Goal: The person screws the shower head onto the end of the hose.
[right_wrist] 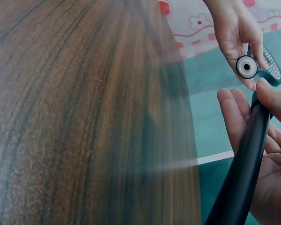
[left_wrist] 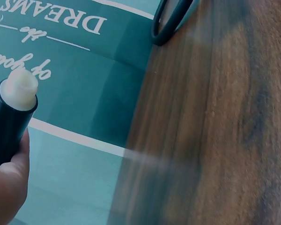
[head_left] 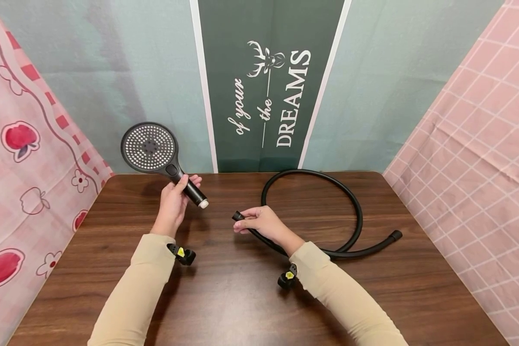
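- Left hand (head_left: 171,202): fingers hold the shower head (head_left: 149,147) by its handle (head_left: 193,193), white connector (head_left: 203,204) pointing between 4 and 5 o'clock.
- Right hand (head_left: 261,222): fingers pinch the shower hose (head_left: 360,216), its fitting (head_left: 237,216) aimed toward 10 o'clock, near the connector but apart.

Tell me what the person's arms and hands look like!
Both sleeves are long, plain and beige. Near the end of each sits a small black camera with a yellow mark. The left hand and right hand wear no gloves.
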Motion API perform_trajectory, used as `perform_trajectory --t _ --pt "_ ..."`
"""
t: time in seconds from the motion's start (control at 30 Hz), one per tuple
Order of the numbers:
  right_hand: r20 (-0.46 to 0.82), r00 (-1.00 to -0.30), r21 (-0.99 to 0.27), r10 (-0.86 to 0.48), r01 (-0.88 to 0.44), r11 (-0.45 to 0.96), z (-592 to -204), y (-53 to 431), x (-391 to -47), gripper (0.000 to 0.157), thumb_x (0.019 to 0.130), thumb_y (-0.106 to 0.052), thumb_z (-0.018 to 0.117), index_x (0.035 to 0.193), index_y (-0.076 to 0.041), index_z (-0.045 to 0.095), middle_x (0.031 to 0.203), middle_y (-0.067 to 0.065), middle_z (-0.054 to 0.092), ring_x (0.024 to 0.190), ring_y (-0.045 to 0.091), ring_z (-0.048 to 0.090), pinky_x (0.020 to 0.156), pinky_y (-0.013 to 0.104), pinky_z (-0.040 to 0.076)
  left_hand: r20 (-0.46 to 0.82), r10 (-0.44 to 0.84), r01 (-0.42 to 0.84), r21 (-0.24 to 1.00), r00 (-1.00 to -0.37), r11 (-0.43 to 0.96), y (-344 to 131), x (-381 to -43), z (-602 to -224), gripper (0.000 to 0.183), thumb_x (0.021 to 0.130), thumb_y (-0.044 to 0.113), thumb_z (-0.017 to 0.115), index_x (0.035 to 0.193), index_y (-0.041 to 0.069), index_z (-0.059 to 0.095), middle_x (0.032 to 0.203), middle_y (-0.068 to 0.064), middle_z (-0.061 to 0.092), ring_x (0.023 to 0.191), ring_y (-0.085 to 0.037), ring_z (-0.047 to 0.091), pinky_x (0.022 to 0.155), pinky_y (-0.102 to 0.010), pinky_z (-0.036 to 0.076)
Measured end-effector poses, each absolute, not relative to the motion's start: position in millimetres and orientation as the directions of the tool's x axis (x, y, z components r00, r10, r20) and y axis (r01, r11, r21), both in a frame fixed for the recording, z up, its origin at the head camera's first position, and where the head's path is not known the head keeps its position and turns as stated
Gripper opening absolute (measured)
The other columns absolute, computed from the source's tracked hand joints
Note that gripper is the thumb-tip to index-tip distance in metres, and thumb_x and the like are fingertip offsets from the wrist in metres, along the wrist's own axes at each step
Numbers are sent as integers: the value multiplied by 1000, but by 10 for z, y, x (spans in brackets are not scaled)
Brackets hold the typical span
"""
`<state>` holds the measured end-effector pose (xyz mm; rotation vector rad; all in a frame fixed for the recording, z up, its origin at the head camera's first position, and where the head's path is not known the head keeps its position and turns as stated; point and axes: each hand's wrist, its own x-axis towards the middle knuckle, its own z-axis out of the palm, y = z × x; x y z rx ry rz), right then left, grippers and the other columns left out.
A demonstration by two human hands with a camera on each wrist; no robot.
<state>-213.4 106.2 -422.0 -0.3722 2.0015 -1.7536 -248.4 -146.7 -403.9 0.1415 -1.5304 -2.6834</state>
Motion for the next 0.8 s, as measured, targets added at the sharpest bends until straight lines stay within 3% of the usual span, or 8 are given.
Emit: perform_trajectory --t 0.13,0.37,0.6,0.8 --pt "-134 -869 -986 -477 70 149 -4213 1066 -2149 31 91 -1 68 119 12 63 101 27 73 83 12 75 90 48 59 18 -164 97 869 -986 -485 -1398 -2476 -4013 22 105 20 48 120 4 48 96 1 73 94 -8 72 97 -22 55" --pt "-103 -891 -991 -443 53 123 -4181 1065 -2177 33 92 1 66 121 14 61 105 32 70 84 12 75 87 41 61 118 -248 226 850 -962 -475 -1270 -2445 -3946 17 103 19 52 112 4 53 91 0 76 89 -9 74 90 -22 58" --pt "-88 -900 -994 -427 49 101 -4166 1063 -2194 32 91 1 67 119 15 61 103 30 72 83 13 75 92 51 57 183 -309 305 860 -933 -409 -1167 -2410 -3916 17 101 21 56 110 6 53 91 2 76 90 -9 74 90 -23 58" --pt "-59 -915 -995 -399 22 97 -4147 1066 -2198 30 90 0 69 115 14 64 99 26 74 82 12 74 85 39 62 223 -344 355 850 -912 -388 -1096 -2397 -3896 20 100 23 58 110 6 54 92 3 76 92 -9 74 96 -28 57"
